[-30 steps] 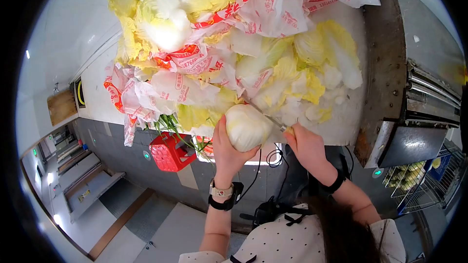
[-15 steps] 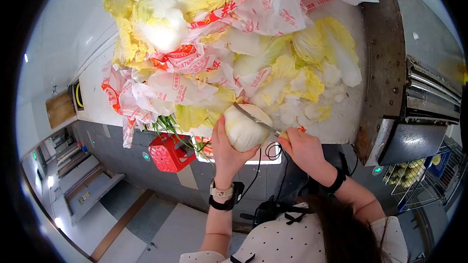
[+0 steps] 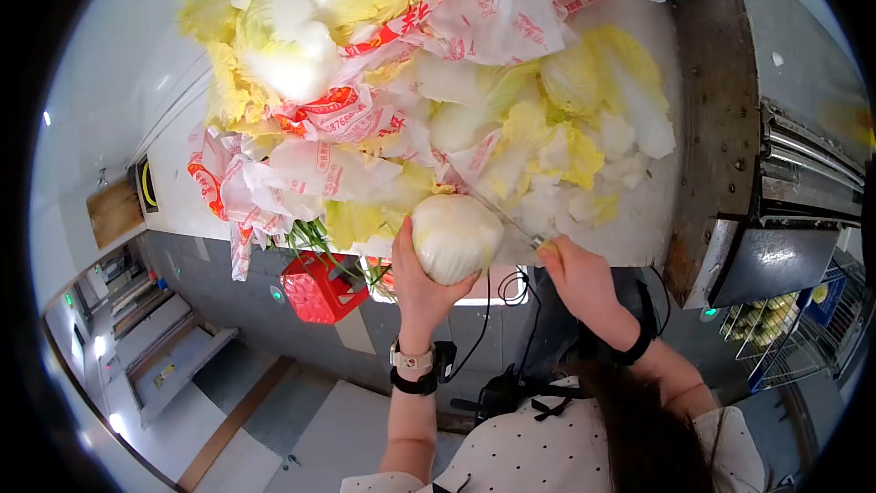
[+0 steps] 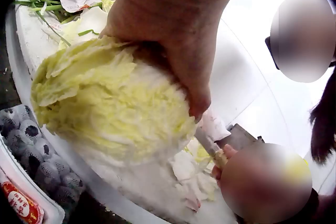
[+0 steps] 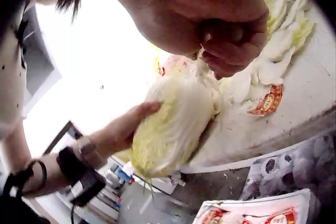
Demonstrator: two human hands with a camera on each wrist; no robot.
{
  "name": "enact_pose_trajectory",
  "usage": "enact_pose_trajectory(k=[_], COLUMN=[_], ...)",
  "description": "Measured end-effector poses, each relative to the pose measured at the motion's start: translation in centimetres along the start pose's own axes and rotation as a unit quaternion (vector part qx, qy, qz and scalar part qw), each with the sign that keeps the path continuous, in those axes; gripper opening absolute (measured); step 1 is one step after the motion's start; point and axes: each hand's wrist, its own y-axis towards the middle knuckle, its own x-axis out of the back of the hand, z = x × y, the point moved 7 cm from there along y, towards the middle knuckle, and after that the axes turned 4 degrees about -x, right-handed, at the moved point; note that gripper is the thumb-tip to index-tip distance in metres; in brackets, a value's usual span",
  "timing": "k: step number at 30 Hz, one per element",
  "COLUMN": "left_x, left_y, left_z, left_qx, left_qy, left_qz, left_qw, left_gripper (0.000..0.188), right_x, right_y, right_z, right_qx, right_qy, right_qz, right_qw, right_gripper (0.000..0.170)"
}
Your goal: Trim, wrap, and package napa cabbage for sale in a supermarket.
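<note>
A napa cabbage head [image 3: 456, 237], pale and tightly wrapped, is held over the front edge of the white worktop [image 3: 630, 233]. My left hand [image 3: 422, 278] grips it from the left side, thumb on the near side. In the left wrist view, the cabbage's yellow frilled leaves [image 4: 115, 103] show below that hand. My right hand [image 3: 582, 281] holds a knife [image 3: 513, 223] by its light handle. Its thin blade points away and to the left, along the cabbage's far right side. In the right wrist view, the right hand's curled fingers [image 5: 231, 50] hide most of the knife.
Loose cabbage leaves [image 3: 525, 151] and printed plastic bags [image 3: 497, 14] cover much of the worktop. Another cabbage [image 3: 297, 50] lies at the far left. A red stool [image 3: 319, 286] stands below the edge, near green stalks [image 3: 310, 237]. A metal-edged unit [image 3: 721, 100] borders the right.
The blade went from behind the cabbage to across its pale end half a second ago, then back to the far right side. The cabbage has turned slightly and shifted a little left.
</note>
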Motion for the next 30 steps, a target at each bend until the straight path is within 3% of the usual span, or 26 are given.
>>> enact_pose_trajectory(k=[4,5,7,10,12,15,18,21,25,26,29,30], left_x=[0.1,0.3,0.4,0.7,0.8,0.8,1.2,1.7,3.3,2.9,4.4,4.6], left_y=[0.4,0.5,0.9,1.2,1.5,1.3,-0.3,-1.7,-4.2,-4.2,-4.0,-3.5], left_z=[-0.2,-0.2,0.4,1.6,2.4,3.3,2.9,2.3,3.1,2.5,-2.4,-4.3], left_qx=[-0.007,-0.005,0.000,0.012,0.030,0.080,0.159,0.160,0.163,0.145,0.083,0.069], left_qy=[-0.011,-0.016,-0.036,-0.089,-0.162,-0.321,-0.473,-0.592,-0.629,-0.723,-0.688,-0.679], left_qz=[0.007,0.011,0.027,0.040,0.046,0.061,0.063,0.075,0.043,0.081,0.101,0.124], left_qw=[1.000,1.000,0.999,0.995,0.985,0.942,0.864,0.786,0.759,0.671,0.714,0.720], left_gripper=[0.098,0.098,0.099,0.100,0.098,0.092,0.079,0.074,0.062,0.056,0.054,0.066], right_x=[3.1,4.1,5.6,4.9,4.5,4.4,5.2,6.8,9.3,9.3,9.5,9.9], right_y=[0.8,1.0,1.2,1.6,2.5,3.4,2.8,1.0,-3.1,-4.2,-6.8,-7.7], right_z=[-0.8,-0.4,0.5,-1.2,-1.8,-2.1,-1.4,0.0,2.0,1.9,2.6,2.9], right_qx=[-0.061,-0.036,0.015,0.001,-0.032,-0.021,0.004,0.027,0.065,0.057,0.074,0.080], right_qy=[0.076,0.062,0.035,0.076,0.105,0.117,0.088,0.089,0.094,0.110,0.150,0.136], right_qz=[0.020,-0.025,-0.116,-0.143,-0.128,-0.124,-0.129,-0.118,-0.096,-0.091,0.041,0.076], right_qw=[0.995,0.997,0.992,0.987,0.986,0.985,0.988,0.989,0.989,0.988,0.985,0.985], right_gripper=[0.020,0.023,0.035,0.058,0.062,0.065,0.066,0.065,0.061,0.055,0.049,0.047])
